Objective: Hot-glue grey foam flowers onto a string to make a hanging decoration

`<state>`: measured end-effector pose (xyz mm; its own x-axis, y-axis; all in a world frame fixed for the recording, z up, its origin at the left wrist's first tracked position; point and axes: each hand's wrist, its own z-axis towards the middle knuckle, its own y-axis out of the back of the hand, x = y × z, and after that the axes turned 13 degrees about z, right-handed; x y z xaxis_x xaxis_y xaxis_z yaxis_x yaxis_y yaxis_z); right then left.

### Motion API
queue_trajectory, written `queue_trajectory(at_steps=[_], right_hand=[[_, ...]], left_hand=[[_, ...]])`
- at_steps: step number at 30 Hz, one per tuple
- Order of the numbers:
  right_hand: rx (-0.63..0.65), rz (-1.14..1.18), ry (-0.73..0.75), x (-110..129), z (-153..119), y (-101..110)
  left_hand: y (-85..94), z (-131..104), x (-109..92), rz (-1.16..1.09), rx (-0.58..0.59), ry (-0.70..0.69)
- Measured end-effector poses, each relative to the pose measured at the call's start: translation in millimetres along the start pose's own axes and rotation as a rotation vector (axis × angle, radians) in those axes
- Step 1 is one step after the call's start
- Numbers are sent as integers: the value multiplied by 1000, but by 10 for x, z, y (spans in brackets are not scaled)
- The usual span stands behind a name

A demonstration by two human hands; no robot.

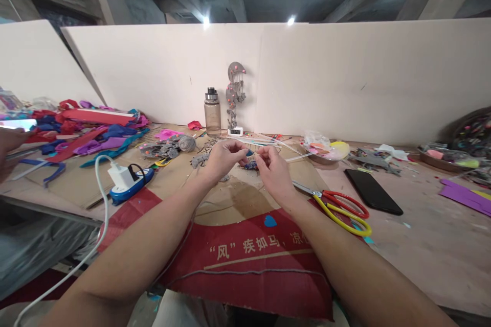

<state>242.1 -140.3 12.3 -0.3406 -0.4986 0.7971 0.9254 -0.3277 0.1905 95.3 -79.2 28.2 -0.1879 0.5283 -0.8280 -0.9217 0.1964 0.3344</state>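
My left hand [227, 157] and my right hand [271, 166] are close together above the cardboard, thumb and fingers pinched on each. What they hold is too small to make out. Just behind the fingertips lies a small dark blue and red bit [251, 164]. A grey yarn [253, 271] runs across the red printed part of the cardboard sheet [238, 288] and up beside my left forearm. A blue heart-shaped piece [270, 221] lies on the sheet below my hands. Scissors [337, 207] with red and yellow handles rest by my right forearm.
A black phone [373, 191] lies at right. At left are a blue power strip [132, 185] with a white charger and coloured fabric strips [95, 130]. A bottle [212, 112], grey hanging ornament [236, 92] and yarn ball [187, 143] stand behind. Another person's hand [11, 145] shows far left.
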Motion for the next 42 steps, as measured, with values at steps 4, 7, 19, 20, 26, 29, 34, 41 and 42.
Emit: queue_trajectory(at_steps=[4, 7, 19, 20, 26, 29, 34, 41, 42], right_hand=[[14, 40, -74, 6, 11, 21], [30, 50, -128, 6, 33, 52], [522, 315, -365, 170, 68, 165], [563, 221, -357, 147, 93, 204], [162, -505, -151, -171, 207, 417], [203, -582, -212, -373, 187, 388], [163, -561, -228, -615, 201, 269], [-187, -289, -136, -343, 262, 318], [-204, -172, -162, -278, 252, 318]], left_hand=[[29, 42, 60, -74, -52, 6], [105, 93, 100, -127, -143, 29], [607, 346, 227, -519, -627, 16], [597, 336, 206, -537, -576, 18], [417, 240, 34, -569, -302, 23], [340, 206, -9, -573, -253, 23], [244, 164, 10, -536, -134, 49], [237, 176, 73, -494, -203, 56], [241, 179, 78, -496, -217, 65]])
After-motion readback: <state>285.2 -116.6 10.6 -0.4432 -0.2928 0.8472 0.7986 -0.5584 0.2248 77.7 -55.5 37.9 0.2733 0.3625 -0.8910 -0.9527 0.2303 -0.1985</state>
